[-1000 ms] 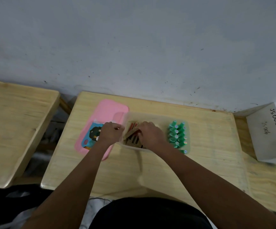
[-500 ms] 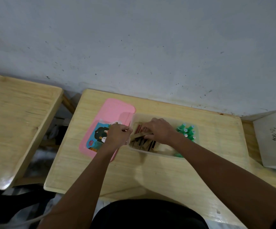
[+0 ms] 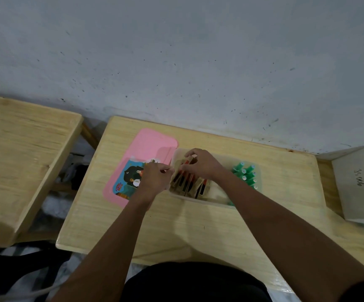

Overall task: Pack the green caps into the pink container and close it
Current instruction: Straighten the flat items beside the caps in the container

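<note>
Two bare hands over clear tub (image 3: 200, 200) on desk (image 3: 176, 225). Left hand (image 3: 156, 178) at tub's left edge, fingers curled, pinching tan strip. Right hand (image 3: 201, 164) inside tub, fingertips (image 3: 188, 154) pinched on top of brown/red packets (image 3: 189, 185), approx 5–6 standing on edge, exact no. unclear. Green caps (image 3: 245, 175) in tub's right end, abt 8 visible, rest hidden by forearm. One pink lid (image 3: 142, 164) flat just left of tub, sticker up. Second desk (image 3: 22, 158) left, 1 white box (image 3: 359, 184) right.

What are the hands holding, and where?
Both hands pinch tan packets in the clear box: the right hand at one's top edge, the left hand seemingly at one by the box's left end.
</note>
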